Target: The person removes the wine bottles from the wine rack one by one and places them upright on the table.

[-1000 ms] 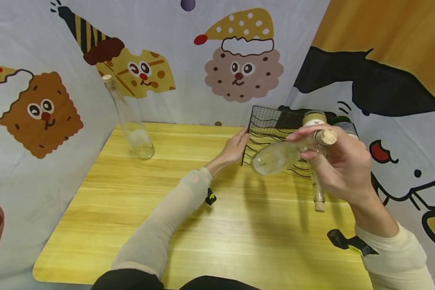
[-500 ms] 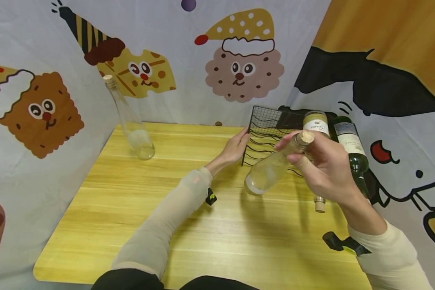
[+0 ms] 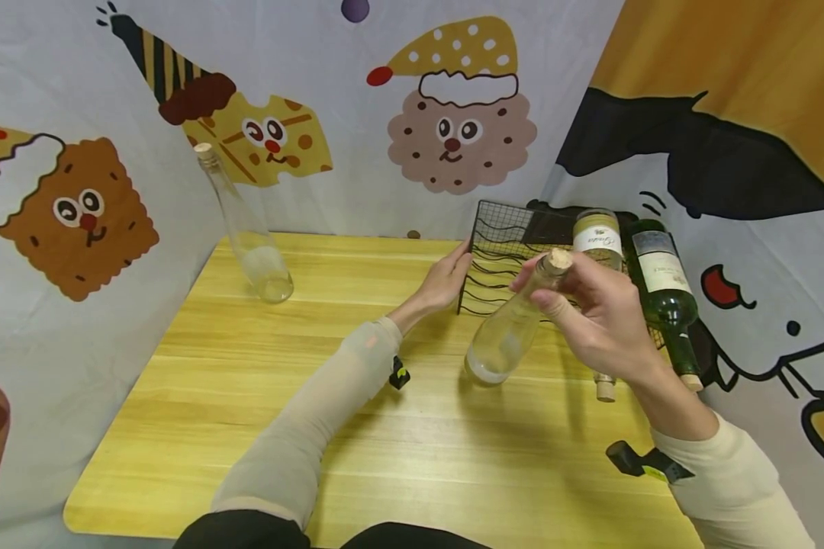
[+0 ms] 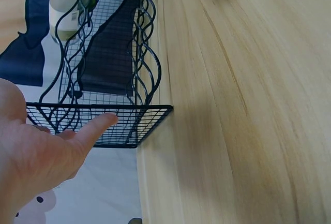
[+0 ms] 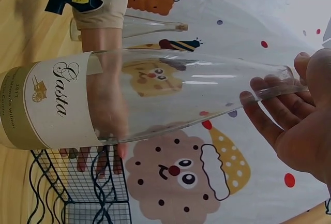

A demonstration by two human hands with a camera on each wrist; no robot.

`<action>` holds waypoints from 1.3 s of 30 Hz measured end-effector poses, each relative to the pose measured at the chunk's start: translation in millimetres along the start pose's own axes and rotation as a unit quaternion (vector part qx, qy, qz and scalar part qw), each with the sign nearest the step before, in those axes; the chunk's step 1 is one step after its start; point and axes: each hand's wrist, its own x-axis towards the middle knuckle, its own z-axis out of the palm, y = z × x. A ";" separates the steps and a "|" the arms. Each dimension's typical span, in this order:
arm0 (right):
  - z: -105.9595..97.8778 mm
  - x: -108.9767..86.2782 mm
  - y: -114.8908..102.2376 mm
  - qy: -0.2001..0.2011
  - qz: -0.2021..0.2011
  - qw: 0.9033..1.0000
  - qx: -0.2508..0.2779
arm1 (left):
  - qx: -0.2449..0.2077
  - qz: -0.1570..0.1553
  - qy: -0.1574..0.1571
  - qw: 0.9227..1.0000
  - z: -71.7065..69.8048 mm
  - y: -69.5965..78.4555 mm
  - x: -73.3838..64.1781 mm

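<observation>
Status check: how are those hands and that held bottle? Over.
Right fingers gripping clear bottle by the neck; tilted, corked, not racked. Left fingers against end of wire rack. Possible obstacles: green bottle and labelled bottle, rack's other end.

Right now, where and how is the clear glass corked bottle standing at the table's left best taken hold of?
Likely the slim neck of that bottle, below its tan cork, from the side toward the black wire rack: it stands upright, narrowing above a wider body, with yellow tabletop on that side.

Bottle [image 5: 155, 100]: glossy glass; label [image 5: 57, 105]: matt paper; rack [image 4: 98, 105]: metal wire; table [image 3: 412, 457]: smooth wood.
</observation>
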 end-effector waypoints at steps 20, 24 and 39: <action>3.0 -6.3 7.8 0.001 0.047 0.998 0.045 | 0.005 -0.004 0.003 1.000 0.2 1.9 -0.8; 1.9 -8.6 10.5 -0.003 0.059 0.998 0.035 | 0.006 -0.003 0.004 1.000 1.0 2.0 0.3; -0.5 -12.0 14.7 -0.013 0.088 0.996 0.008 | -0.008 -0.005 -0.014 1.000 -0.3 -12.5 8.4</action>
